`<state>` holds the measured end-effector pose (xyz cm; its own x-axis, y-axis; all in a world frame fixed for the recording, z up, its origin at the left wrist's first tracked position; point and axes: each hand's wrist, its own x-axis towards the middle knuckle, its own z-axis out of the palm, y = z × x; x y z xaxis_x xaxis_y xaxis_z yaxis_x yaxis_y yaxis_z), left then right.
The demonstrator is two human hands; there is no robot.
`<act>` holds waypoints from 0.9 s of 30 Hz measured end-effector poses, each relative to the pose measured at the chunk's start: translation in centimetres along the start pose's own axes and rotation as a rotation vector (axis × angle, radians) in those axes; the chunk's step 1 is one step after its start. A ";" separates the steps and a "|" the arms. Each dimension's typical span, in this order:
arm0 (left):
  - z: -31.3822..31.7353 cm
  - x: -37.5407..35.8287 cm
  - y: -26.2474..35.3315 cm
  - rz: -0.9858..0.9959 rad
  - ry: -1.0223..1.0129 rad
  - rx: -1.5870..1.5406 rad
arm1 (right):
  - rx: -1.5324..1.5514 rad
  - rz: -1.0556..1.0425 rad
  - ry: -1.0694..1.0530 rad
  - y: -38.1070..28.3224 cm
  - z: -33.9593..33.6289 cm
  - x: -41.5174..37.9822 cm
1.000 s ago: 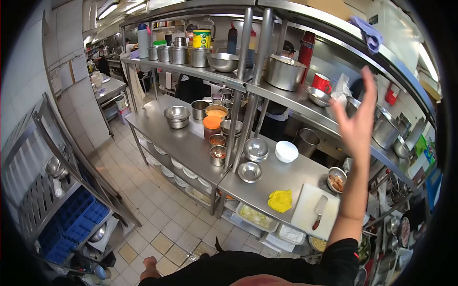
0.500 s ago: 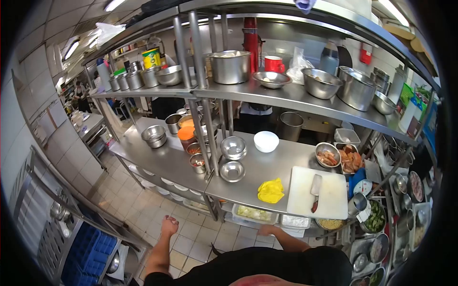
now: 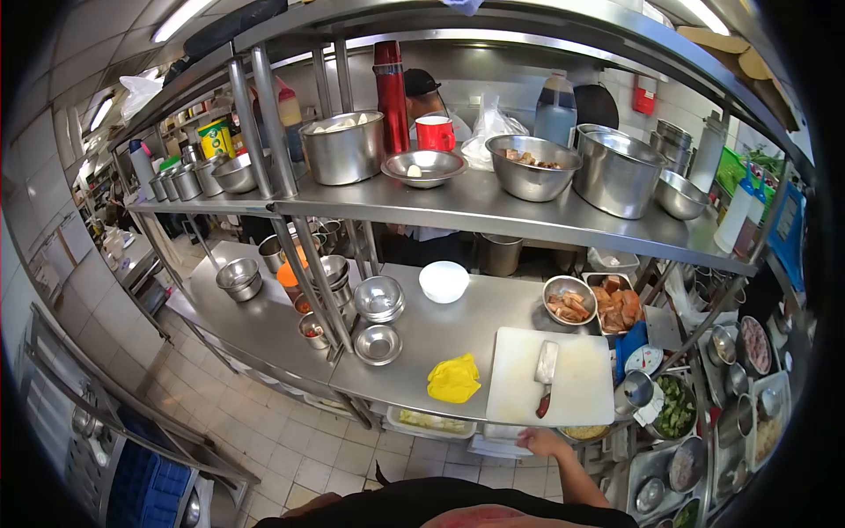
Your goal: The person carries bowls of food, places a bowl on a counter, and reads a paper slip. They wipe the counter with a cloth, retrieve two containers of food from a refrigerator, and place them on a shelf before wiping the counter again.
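My right hand [image 3: 539,440] hangs just below the counter's front edge, by the white cutting board [image 3: 510,374]. Its fingers are loosely stretched out and hold nothing I can see. On the board lies a cleaver [image 3: 547,365] with a red-brown handle pointing toward me. A crumpled yellow cloth [image 3: 453,379] rests to the board's left. Of my left arm or hand [image 3: 310,505] only a patch of skin shows beside the black shirt; its fingers are hidden.
Metal bowls [image 3: 378,344] and a white bowl [image 3: 444,282] stand on the steel counter [image 3: 409,327]. Behind the board are a bowl of meat [image 3: 570,301] and a tray of meat [image 3: 619,304]. An overhead shelf [image 3: 440,208] carries pots. Someone in a cap [image 3: 422,84] is behind it.
My view has moved nearer the counter and shifted right. The right hand has come to below the cutting board. My left hand has dropped back toward my body, nearly out of sight.
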<state>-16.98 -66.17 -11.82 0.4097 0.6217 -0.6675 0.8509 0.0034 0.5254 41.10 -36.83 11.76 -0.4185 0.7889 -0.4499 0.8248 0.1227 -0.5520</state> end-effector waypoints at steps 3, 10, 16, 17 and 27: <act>-1.7 1.9 0.3 0.117 0.031 0.243 | 0.331 -0.205 0.154 -6.3 -5.0 1.1; -12.3 9.3 0.6 -0.397 0.105 -0.196 | -0.128 -1.085 0.840 -31.5 -23.1 -4.1; -16.1 13.2 -2.0 0.134 0.284 0.418 | -0.336 -1.055 1.038 -45.1 -33.0 0.9; -15.9 13.4 -2.5 0.146 0.288 0.371 | -0.292 -0.977 0.978 -46.8 -34.3 2.1; -14.9 10.6 -14.5 -0.099 -0.136 -0.571 | -0.525 -0.435 0.325 -52.9 -38.4 11.8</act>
<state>-29.86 -47.99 -18.61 0.4077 0.4914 -0.7697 0.5912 0.5004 0.6326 7.13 -10.88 62.56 -0.6818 0.7315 0.0071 0.7174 0.6705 -0.1893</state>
